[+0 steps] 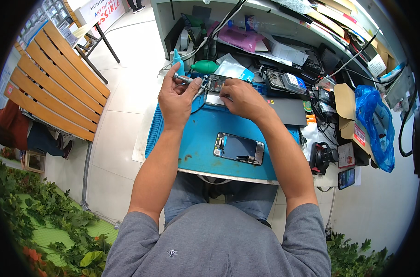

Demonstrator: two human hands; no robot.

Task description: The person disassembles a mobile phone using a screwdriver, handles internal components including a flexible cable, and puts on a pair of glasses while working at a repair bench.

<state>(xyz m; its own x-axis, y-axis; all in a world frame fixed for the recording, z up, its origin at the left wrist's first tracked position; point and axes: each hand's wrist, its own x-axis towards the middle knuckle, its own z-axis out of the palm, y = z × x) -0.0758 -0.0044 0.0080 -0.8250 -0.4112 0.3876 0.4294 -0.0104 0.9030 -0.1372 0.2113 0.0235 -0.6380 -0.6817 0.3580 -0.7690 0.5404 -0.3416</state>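
Note:
My left hand (176,94) grips a slim metal screwdriver (184,79) whose tip points right toward an opened phone body (216,84). My right hand (243,98) rests on that phone body and steadies it at the far edge of the blue work mat (173,138). Nearer to me on the mat lies a detached phone screen (238,148), face up, touched by neither hand.
A second opened phone (286,81) lies at the back right. A teal bottle (178,60) and a green air blower (204,67) stand behind my left hand. Cables, boxes and a blue plastic bag (375,124) crowd the right. A wooden bench (57,83) stands at left.

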